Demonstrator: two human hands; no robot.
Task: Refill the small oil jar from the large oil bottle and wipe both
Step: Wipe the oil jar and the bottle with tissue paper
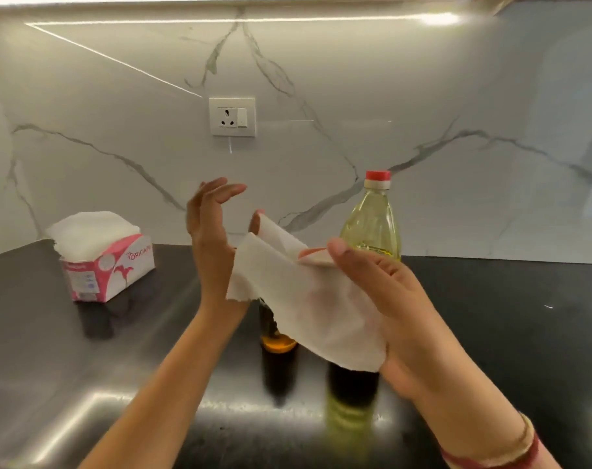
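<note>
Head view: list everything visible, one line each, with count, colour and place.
Large oil bottle: one, clear with pale yellow oil, red cap on, standing at the back right.
Small oil jar: one, amber oil showing, mostly hidden behind the tissue.
Tissue: one, white, held above the counter.
Tissue box: one, pink and white, left.
Wall socket: one, white, backsplash.
Counter: one, dark, glossy.
Left hand: open, beside tissue.
Right hand: holding tissue.
</note>
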